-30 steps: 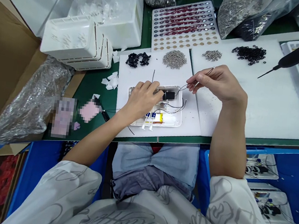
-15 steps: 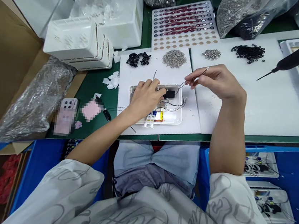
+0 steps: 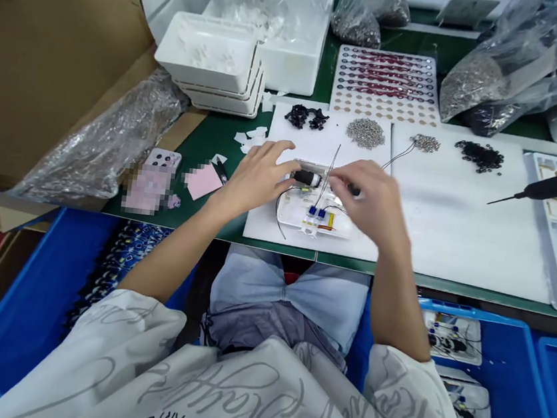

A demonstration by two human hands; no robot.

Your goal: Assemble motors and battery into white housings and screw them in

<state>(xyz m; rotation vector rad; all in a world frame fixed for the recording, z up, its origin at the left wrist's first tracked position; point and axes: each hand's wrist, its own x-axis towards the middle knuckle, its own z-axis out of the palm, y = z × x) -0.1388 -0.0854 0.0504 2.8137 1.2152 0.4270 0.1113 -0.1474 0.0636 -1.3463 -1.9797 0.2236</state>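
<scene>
A small white plastic casing (image 3: 313, 218) with black wires, blue parts and a yellow cell lies on a white mat (image 3: 266, 224) at the table's near edge. My left hand (image 3: 257, 176) rests on the casing's left end, fingers curled beside a dark cylindrical part (image 3: 307, 177). My right hand (image 3: 370, 202) is over the casing's right end, blurred by motion, fingers bent down near a thin black wire (image 3: 398, 154) that trails up and to the right.
Piles of screws (image 3: 365, 132) and black rings (image 3: 478, 155) lie at the back of the mats. A black pointed tool (image 3: 547, 189) reaches in from the right. Stacked white trays (image 3: 215, 61), a cardboard box (image 3: 51, 42) and blue bins (image 3: 499, 388) surround the table.
My right hand has come down and left from holding the wire up, onto the casing. The left hand stays on the casing. The camera has shifted, so the table sits further right.
</scene>
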